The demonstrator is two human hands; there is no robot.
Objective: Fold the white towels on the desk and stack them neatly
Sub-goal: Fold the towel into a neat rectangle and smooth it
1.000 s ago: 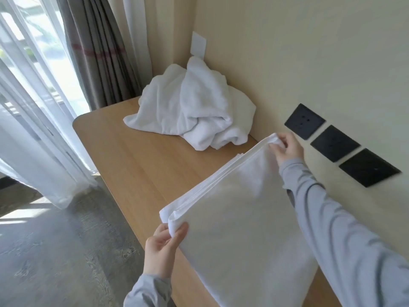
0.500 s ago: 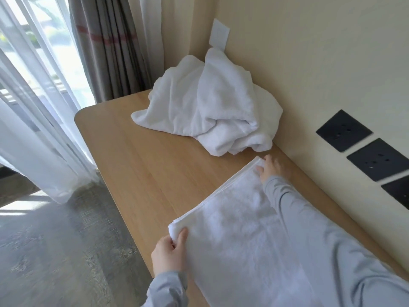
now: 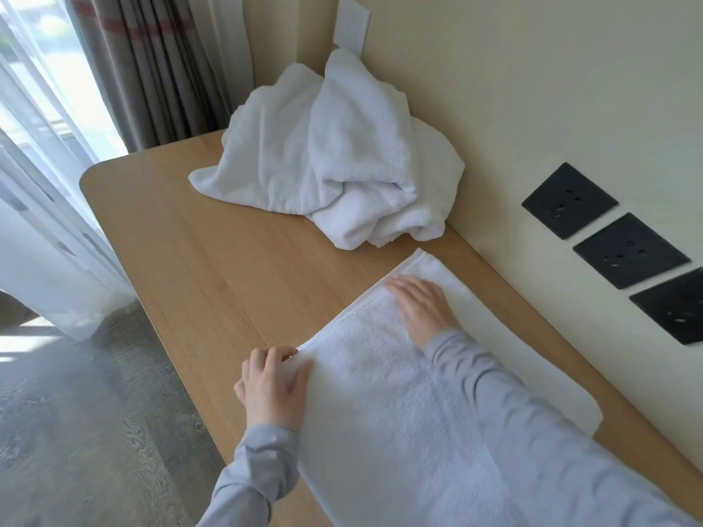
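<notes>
A folded white towel (image 3: 384,405) lies flat on the wooden desk (image 3: 198,268), reaching from near the front edge toward the wall. My left hand (image 3: 275,386) rests at the towel's near-left corner, thumb on top and fingers curled at the edge. My right hand (image 3: 422,308) lies flat and open on the towel near its far edge. A crumpled heap of white towels (image 3: 334,161) sits at the far end of the desk against the wall.
Three black wall sockets (image 3: 627,256) are on the cream wall to the right. Grey curtains (image 3: 152,66) and white sheers (image 3: 42,207) hang beyond the desk's rounded left end. Grey floor (image 3: 87,431) lies below the desk's front edge.
The towel, held up in the air a second ago, has come down flat on the desk. My right hand let go of its corner and now lies flat on top.
</notes>
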